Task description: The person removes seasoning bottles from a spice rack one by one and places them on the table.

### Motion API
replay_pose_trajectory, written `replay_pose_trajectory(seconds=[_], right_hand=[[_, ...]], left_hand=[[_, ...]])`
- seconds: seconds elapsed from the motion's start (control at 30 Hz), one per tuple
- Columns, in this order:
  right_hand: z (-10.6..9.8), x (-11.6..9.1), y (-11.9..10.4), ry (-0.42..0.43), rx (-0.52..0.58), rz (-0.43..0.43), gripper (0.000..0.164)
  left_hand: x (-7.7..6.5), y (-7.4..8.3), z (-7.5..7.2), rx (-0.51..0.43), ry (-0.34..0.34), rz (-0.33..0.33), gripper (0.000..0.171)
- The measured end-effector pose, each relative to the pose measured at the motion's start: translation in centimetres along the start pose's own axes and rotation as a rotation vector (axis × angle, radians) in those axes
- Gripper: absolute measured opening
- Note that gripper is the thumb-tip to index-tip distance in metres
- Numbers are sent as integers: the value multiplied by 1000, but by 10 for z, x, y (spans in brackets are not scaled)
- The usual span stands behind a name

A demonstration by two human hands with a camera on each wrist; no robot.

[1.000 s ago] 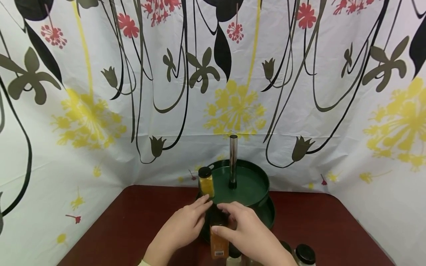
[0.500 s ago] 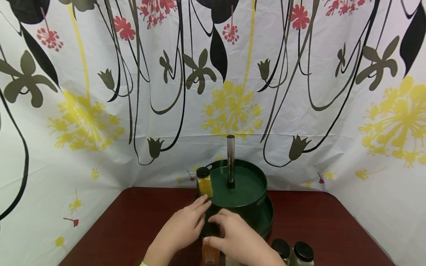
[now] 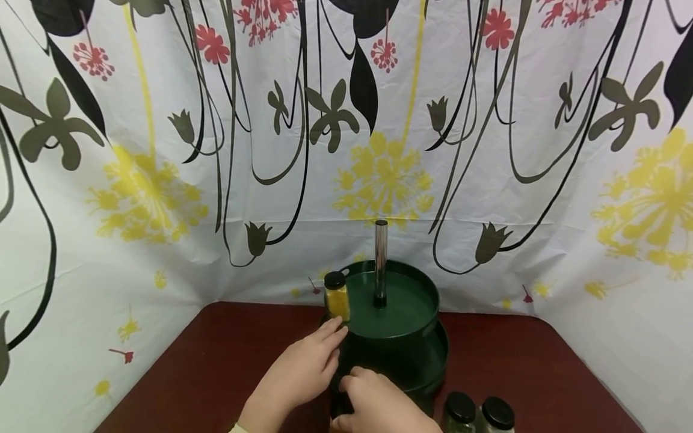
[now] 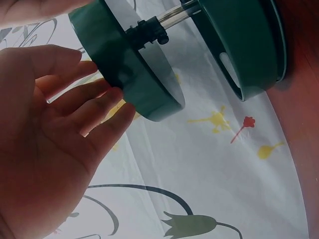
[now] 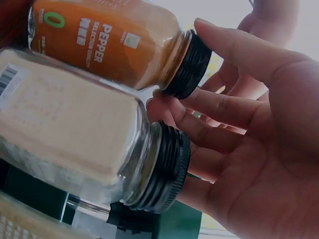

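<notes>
A green two-tier rack with a metal post stands on the table. On its upper tier, at the left rim, is a black-capped jar of yellow contents. My left hand has its fingers extended, fingertips against the upper tier's outer wall near that jar. At the front, my right hand pinches the black cap of an orange pepper jar between thumb and fingers. Close beside this jar is a clear jar of pale powder. In the head view my hand and the lower frame edge hide most of both jars.
Two more black-capped jars, one next to the other, stand at the front right. The dark red table meets a white flowered curtain at the back and sides. Another pale jar shows at the right wrist view's corner.
My right hand has moved down and towards me with the orange pepper jar, away from the rack's front. The left hand keeps its place at the upper tier.
</notes>
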State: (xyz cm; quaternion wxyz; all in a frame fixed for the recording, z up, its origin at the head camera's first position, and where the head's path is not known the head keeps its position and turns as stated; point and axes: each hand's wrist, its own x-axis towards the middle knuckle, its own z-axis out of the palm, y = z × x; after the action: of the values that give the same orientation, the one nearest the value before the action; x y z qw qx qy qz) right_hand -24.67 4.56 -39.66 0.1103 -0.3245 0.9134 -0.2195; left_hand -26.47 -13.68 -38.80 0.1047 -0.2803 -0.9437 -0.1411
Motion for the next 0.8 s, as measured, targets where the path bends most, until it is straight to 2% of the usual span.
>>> replay_pose_trajectory(seconds=[0.13, 0.27, 0.37, 0.43, 0.53, 0.63, 0.8], right_hand=[[-9, -5, -4, 82, 7, -35, 29], [-24, -16, -7, 269, 15, -71, 28], [-33, -23, -6, 406, -24, -67, 26], [-36, -27, -5, 462, -75, -60, 27], [-39, -30, -2, 460, -141, -48, 33], [-40, -32, -1, 404, -186, -35, 40], [-43, -34, -2, 306, -175, 14, 49]], left_hand=[[0, 0, 0, 5, -2, -5, 44], [1, 0, 1, 19, 2, 5, 43], [2, 1, 2, 38, 16, 22, 43], [3, 2, 2, 51, 14, 28, 42], [4, 6, 2, 77, 10, 36, 42], [4, 10, 2, 97, 7, 44, 41], [5, 17, 2, 128, 8, 80, 40]])
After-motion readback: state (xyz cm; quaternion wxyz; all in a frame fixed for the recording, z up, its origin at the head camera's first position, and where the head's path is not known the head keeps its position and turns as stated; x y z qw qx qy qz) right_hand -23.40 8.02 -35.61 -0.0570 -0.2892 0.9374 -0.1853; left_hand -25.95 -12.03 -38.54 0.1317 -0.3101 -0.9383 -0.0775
